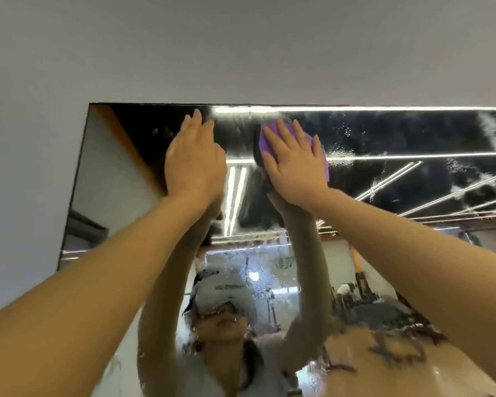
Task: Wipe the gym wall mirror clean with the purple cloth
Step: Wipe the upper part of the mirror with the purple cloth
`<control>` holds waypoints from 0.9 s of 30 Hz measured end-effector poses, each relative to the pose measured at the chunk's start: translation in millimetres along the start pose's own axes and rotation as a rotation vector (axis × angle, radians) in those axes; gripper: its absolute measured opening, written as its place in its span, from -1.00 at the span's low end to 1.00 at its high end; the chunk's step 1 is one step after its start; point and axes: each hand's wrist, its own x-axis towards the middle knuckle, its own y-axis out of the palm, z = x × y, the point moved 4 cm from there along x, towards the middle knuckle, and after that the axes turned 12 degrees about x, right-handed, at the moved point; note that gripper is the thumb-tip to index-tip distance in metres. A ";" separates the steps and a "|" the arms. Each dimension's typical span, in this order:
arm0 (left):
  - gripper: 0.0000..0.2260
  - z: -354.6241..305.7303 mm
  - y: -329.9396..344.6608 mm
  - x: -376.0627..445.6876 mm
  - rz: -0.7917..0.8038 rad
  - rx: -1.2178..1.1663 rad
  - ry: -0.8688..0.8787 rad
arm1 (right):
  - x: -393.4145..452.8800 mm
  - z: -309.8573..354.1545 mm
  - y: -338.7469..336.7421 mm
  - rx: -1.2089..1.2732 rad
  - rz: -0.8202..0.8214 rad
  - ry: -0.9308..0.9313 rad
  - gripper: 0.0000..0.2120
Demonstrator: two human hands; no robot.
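Observation:
The wall mirror (398,144) fills the middle and right of the head view, with its top edge just above both hands. My right hand (295,164) lies flat with straight, spread fingers on the purple cloth (322,156), pressing it against the glass near the top edge. The cloth shows only around my fingers and at the hand's right side. My left hand (194,159) presses flat on the bare glass to the left of the cloth, fingers straight and together. Wet streaks and droplets cover the glass to the right and below.
A grey wall (32,167) borders the mirror on the left, and a pale ceiling or wall (241,47) runs above its top edge. The mirror's top left corner (90,104) is near my left hand. Reflections show ceiling light strips and gym equipment.

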 end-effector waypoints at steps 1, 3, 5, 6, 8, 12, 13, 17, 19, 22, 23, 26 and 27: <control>-0.57 -8.2 2.4 -1.7 0.006 -0.015 -0.015 | 12.8 -2.6 -2.8 0.010 -0.009 0.018 -0.48; -0.55 -22.6 10.2 -7.6 0.015 0.017 -0.004 | 32.8 -4.7 -4.2 0.024 -0.018 0.037 -0.48; -0.54 -29.4 18.8 -13.2 0.019 0.101 0.036 | 42.4 -5.3 -4.7 0.032 -0.019 0.028 -0.48; -0.53 -29.3 21.2 -14.8 0.023 0.132 0.046 | 43.2 -6.4 -4.8 0.033 -0.013 0.019 -0.48; -0.53 -27.6 21.7 -15.8 0.035 0.170 0.047 | 37.7 -9.4 -4.7 0.025 -0.006 0.000 -0.48; -0.53 -32.3 20.2 -18.3 0.056 0.195 0.055 | 2.5 -13.8 -3.0 0.022 -0.024 -0.024 -0.48; -0.53 -33.0 20.2 -18.7 0.058 0.204 0.055 | -9.3 -13.9 -1.9 0.019 -0.021 -0.021 -0.48; -0.53 -32.8 19.0 -18.9 0.061 0.212 0.040 | -48.1 -15.2 0.2 0.006 0.025 -0.044 -0.44; -0.53 -33.4 18.5 -19.1 0.057 0.200 0.046 | -54.7 -17.9 0.3 0.007 0.026 -0.050 -0.41; -0.53 -33.2 18.8 -20.5 0.064 0.194 0.048 | -57.6 -20.0 1.7 -0.003 0.016 -0.054 -0.42; -0.53 -32.9 19.3 -19.4 0.063 0.196 0.051 | -57.2 -19.8 1.4 -0.003 0.004 -0.057 -0.42; -0.53 -30.9 21.3 -18.5 0.061 0.202 0.058 | -53.9 -20.1 -0.4 0.010 0.004 -0.061 -0.43; -0.53 -30.6 21.8 -18.5 0.059 0.204 0.059 | -50.3 -21.1 -1.9 0.004 0.007 -0.058 -0.43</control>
